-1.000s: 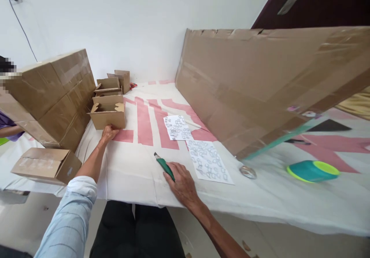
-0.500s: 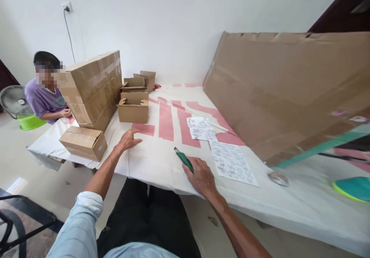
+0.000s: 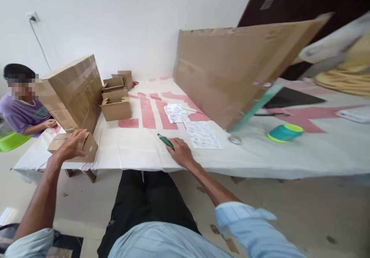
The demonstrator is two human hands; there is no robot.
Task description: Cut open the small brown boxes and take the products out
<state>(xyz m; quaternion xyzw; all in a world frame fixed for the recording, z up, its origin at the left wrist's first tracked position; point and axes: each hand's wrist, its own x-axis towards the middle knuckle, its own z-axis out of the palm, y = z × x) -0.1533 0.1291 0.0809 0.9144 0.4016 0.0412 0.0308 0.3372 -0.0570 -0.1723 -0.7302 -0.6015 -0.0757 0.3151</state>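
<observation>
My left hand (image 3: 70, 144) reaches out over a small closed cardboard box (image 3: 86, 147) at the table's near left corner, fingers spread, touching or just above its top. My right hand (image 3: 180, 153) rests on the white cloth and is closed on the handle of a green utility knife (image 3: 165, 141), whose tip points away to the left. Two printed paper sheets (image 3: 202, 135) lie just beyond the right hand. A small open cardboard box (image 3: 116, 108) stands further back on the cloth.
A large taped carton (image 3: 75, 90) stands at the left, with more small open boxes behind. A big flat cardboard sheet (image 3: 231, 71) leans at the right. A teal and yellow bowl (image 3: 285, 132) and a tape roll (image 3: 235, 139) sit right. A person in purple (image 3: 23, 109) sits far left.
My left hand left the small open box and swung left to the closed box at the corner. The camera pulled back and turned. The right hand stayed on the knife.
</observation>
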